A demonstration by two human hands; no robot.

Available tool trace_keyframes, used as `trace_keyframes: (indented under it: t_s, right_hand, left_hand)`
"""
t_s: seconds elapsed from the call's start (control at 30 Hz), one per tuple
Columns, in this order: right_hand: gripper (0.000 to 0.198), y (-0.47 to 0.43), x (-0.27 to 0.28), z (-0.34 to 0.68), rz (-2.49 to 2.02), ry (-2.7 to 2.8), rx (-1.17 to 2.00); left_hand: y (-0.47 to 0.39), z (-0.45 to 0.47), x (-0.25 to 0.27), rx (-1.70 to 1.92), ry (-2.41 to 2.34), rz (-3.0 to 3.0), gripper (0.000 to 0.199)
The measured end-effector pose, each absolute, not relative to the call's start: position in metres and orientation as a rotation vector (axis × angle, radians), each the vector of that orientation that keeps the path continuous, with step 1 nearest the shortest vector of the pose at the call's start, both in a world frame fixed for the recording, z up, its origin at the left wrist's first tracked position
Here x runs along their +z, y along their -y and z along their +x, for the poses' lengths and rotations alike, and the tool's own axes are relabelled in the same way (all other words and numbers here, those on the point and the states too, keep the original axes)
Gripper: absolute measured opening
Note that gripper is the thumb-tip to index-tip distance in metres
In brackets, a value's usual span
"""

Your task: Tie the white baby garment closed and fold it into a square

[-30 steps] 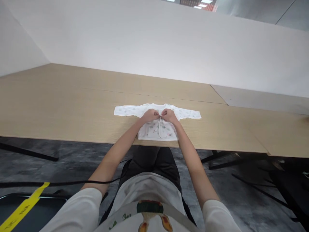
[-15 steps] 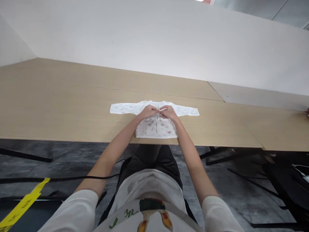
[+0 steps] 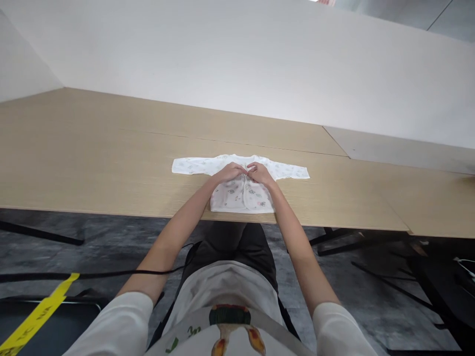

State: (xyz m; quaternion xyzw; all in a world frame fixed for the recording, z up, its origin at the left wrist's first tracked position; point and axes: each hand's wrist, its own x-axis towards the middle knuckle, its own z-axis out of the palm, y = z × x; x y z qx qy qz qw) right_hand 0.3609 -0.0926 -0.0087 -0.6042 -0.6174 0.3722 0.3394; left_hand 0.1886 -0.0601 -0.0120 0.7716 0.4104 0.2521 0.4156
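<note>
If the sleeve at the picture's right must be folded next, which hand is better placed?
Probably the right hand: it is nearer to that sleeve, on the same side of the white garment, while the left hand lies farther across.

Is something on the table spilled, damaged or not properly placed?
Nothing stands out. The small printed shirt lies flat on the table, sleeves spread to both sides, the left hand and right hand close together at its front. No spill or tear shows.

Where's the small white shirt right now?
In the head view, the shirt lies mid-picture on the table near its front edge, partly beneath the left hand and right hand.
</note>
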Motion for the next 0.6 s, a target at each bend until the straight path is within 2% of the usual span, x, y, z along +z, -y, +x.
trace_keyframes:
  t_s: [0.17,0.43,0.6]
  right_hand:
    - [0.033,0.095,-0.009,0.357,-1.626,1.655,0.838]
    - [0.034,0.095,-0.004,0.358,-1.643,1.524,0.856]
    - [0.033,0.099,0.012,0.371,-1.63,1.378,0.929]
  left_hand:
    - [0.058,0.187,-0.015,0.663,-0.988,1.961,0.036]
    - [0.065,0.185,-0.007,0.616,-1.072,2.054,0.03]
    - [0.069,0.182,-0.003,0.538,-0.913,2.124,0.03]
